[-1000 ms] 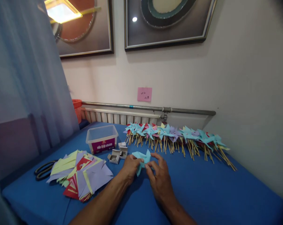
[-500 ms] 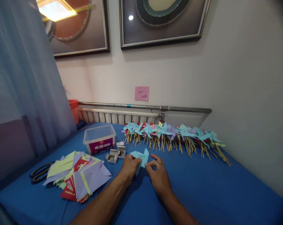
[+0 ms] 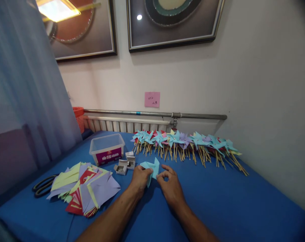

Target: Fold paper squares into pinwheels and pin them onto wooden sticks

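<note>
A light blue paper pinwheel (image 3: 154, 168) with folded blades is held just above the blue cloth. My left hand (image 3: 140, 177) is closed on it, thumb on top of its middle. Right beside the paper's edge, my right hand (image 3: 169, 185) has thumb and index fingertip pressed together in a pinch; what lies between them is too small to make out. Two small open boxes, one grey-white box (image 3: 121, 168) and another small box (image 3: 131, 163), stand beyond my left hand.
Colourful pinwheels on sticks (image 3: 176, 138) lie in a long row near the wall. A clear plastic tub (image 3: 107, 144), a stack of coloured paper sheets (image 3: 99, 190) and black-handled scissors (image 3: 43, 186) are on the left. A red basket (image 3: 79, 118) stands behind, beside a curtain (image 3: 26, 74).
Both hands stay nearly in place around the pinwheel. The pinwheel is slightly tilted or shifted in my left hand, and the whole view has moved a little.
</note>
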`<state>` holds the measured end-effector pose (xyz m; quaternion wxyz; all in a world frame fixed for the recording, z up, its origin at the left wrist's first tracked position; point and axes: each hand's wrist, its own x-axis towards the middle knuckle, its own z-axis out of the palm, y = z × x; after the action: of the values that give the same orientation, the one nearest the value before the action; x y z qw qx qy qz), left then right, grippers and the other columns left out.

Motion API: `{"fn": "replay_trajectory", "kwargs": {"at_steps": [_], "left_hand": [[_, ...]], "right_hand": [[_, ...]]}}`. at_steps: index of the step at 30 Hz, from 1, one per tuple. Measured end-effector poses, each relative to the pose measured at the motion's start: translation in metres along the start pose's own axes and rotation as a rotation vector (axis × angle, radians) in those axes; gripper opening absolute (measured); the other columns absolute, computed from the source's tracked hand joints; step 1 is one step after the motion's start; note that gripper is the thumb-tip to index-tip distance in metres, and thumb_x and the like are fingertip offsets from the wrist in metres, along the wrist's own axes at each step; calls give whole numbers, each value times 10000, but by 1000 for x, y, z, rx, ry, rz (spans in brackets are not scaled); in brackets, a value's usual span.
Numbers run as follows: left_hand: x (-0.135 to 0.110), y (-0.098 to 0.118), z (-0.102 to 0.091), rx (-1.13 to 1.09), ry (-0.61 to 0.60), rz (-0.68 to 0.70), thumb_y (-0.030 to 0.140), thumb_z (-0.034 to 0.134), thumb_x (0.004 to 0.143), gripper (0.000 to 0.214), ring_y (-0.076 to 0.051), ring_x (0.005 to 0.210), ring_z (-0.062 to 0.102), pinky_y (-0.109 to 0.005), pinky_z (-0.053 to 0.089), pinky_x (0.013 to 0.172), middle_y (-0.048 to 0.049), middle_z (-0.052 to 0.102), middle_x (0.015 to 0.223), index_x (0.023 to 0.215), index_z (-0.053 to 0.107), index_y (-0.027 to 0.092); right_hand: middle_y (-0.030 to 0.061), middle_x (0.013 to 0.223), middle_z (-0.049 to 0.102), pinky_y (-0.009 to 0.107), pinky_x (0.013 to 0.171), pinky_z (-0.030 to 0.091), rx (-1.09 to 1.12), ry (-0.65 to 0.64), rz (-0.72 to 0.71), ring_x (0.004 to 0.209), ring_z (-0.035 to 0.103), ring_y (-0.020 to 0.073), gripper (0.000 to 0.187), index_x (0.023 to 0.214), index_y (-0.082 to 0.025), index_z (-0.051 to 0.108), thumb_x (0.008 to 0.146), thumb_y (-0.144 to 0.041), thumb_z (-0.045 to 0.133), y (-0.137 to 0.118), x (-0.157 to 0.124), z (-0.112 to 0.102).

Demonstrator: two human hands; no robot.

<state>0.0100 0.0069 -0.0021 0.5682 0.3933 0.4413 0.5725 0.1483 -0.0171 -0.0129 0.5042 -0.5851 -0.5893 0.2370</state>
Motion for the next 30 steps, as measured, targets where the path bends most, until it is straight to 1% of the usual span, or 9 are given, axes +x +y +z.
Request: {"fn": "replay_trajectory", "kwargs": {"at_steps": [7, 10, 13, 18, 22, 24, 26, 28, 30], "left_hand": [[1, 0, 2, 117, 30, 38, 257, 751, 582, 191, -123, 532, 522, -237, 405, 532, -20, 687, 637, 722, 745, 127], [2, -1, 1, 149, 29, 58, 262, 743, 598, 180, -130, 542, 521, -236, 393, 529, -22, 691, 635, 723, 752, 133], [2, -1, 0, 180, 26, 49, 267, 754, 603, 166, -144, 562, 539, -238, 387, 530, -30, 700, 642, 712, 756, 142], [2, 2, -3, 133, -38, 27, 302, 756, 589, 203, -127, 524, 505, -245, 374, 521, -27, 683, 633, 709, 750, 139], [1, 5, -3, 73, -108, 52, 310, 766, 557, 234, -112, 506, 480, -244, 372, 526, -19, 665, 612, 701, 742, 127], [0, 7, -3, 73, -118, 58, 309, 775, 554, 237, -111, 509, 480, -243, 367, 522, -20, 667, 615, 698, 738, 125], [-1, 8, -3, 85, -122, 56, 315, 783, 561, 241, -108, 504, 473, -239, 351, 510, -20, 663, 608, 697, 736, 123], [-2, 9, -3, 83, -143, 44, 333, 790, 570, 256, -106, 494, 470, -239, 345, 504, -23, 657, 597, 698, 734, 118], [-2, 9, -3, 56, -174, 30, 349, 798, 581, 275, -114, 501, 495, -243, 373, 521, -33, 663, 603, 708, 733, 114]], "right_hand": [[128, 1346, 706, 478, 1156, 380, -21, 9, 14, 1311, 587, 335, 188, 560, -248, 639, 743, -285, 661, -1, 0, 0], [127, 1356, 699, 477, 1173, 363, -36, 3, -4, 1351, 558, 338, 190, 567, -251, 627, 750, -283, 663, -4, -1, 0], [126, 1381, 683, 486, 1200, 333, -59, -19, -40, 1411, 509, 340, 188, 584, -251, 626, 767, -282, 659, -6, -3, -1], [138, 1411, 658, 506, 1219, 308, -73, -75, -90, 1484, 434, 337, 183, 613, -247, 630, 795, -268, 632, -9, -1, -5], [124, 1383, 679, 502, 1228, 300, -41, -147, -106, 1497, 423, 331, 175, 609, -246, 641, 783, -267, 645, -10, 3, -12], [118, 1363, 692, 496, 1225, 308, -15, -174, -111, 1483, 442, 332, 171, 607, -247, 643, 774, -280, 658, -10, 4, -14], [119, 1343, 703, 487, 1198, 347, 31, -168, -93, 1421, 515, 337, 157, 630, -247, 647, 767, -317, 680, -9, 5, -14], [130, 1265, 734, 476, 1129, 423, 126, -123, -20, 1282, 625, 336, 158, 698, -243, 656, 754, -380, 714, -8, 6, -12], [131, 1124, 770, 450, 1012, 504, 277, -85, 81, 1101, 703, 321, 246, 817, -231, 677, 734, -451, 748, -5, 7, -9]]}}
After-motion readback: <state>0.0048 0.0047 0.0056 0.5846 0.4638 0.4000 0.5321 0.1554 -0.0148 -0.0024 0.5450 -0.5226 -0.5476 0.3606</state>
